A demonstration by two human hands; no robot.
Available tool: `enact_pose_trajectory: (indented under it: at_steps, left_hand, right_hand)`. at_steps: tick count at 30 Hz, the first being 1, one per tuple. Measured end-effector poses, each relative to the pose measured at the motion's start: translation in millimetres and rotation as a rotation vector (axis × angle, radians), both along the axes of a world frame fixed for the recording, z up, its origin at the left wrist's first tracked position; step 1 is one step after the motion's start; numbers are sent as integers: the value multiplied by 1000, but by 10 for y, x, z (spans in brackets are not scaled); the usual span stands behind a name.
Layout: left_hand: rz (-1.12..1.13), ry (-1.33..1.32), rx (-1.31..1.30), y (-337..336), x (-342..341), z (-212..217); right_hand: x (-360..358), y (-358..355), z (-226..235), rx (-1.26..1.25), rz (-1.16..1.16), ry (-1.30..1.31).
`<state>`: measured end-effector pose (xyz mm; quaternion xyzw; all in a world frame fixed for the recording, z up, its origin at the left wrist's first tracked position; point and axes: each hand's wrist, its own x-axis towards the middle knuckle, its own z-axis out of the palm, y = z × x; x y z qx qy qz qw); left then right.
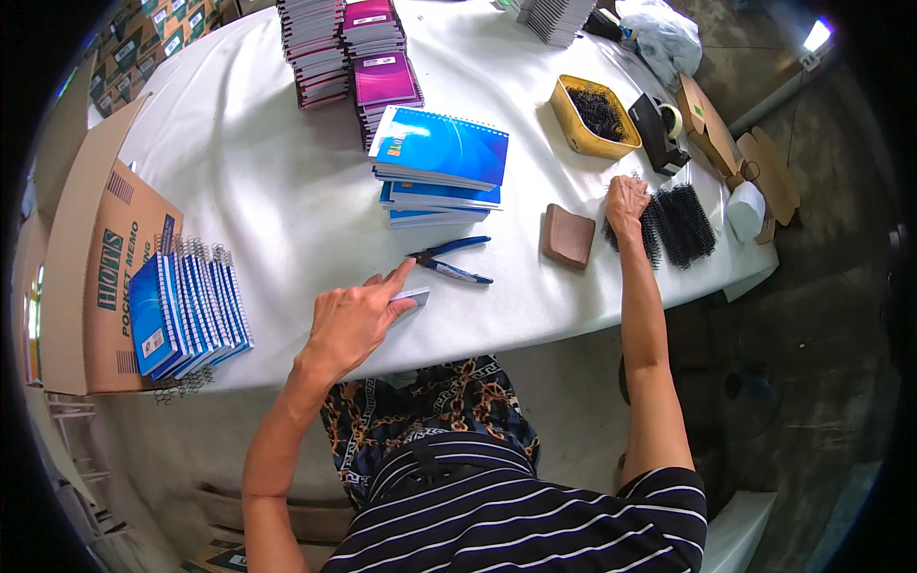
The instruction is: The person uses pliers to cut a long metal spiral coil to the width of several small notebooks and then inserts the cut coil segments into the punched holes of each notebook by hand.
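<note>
- your left hand (pixel 355 320) rests on the white desk (pixel 258 181), fingers curled over a small notepad (pixel 413 296), forefinger stretched toward the blue-handled pliers (pixel 449 260); it pins the pad down and grips it only loosely.
- your right hand (pixel 626 202) is out at the far right, fingers closed down onto the pile of black spiral coils (pixel 676 224); whether one coil is already pinched free, you cannot tell (the fingertips are buried in the wire).
- step in hand, as i judge it: fetching a coil for the unbound pad under the left hand.
- the pliers lie just beyond the pad, jaws toward it, touching neither hand.
- a brown pad (pixel 569 235) sits between pliers and coils; a yellow tray (pixel 592 117) of more black bits stands behind it, a tape dispenser (pixel 659 129) next to that.
- blue spiral notebooks (pixel 437 164) are stacked mid-desk, purple ones (pixel 380 76) behind; bound blue pads stand in a row on the cardboard box (pixel 100 248) at your left.
- next move calls for lifting a single coil clear of its tangled neighbours, then lining it up with the pad's punched edge; keep the pad flat and steady meanwhile.
</note>
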<state>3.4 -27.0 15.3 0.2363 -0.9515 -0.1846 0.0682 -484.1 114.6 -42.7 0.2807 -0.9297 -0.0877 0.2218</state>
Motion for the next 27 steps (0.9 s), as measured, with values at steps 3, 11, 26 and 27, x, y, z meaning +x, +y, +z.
enact_pose_trajectory:
  at_steps: [3, 11, 26, 27]
  left_hand:
    - [19, 3, -14, -23, 42, -20]
    - [-16, 36, -3, -12, -30, 47]
    - [-81, 125, -276, -54, -17, -34]
    - [-80, 125, -271, -60, -19, -30]
  right_hand:
    - [83, -66, 182, -136, 3, -176]
    - [165, 172, 720, -272, 355, -291]
    - [2732, -305, 644, -432, 1025, -1373]
    - [2727, -314, 646, -434, 1034, -1397]
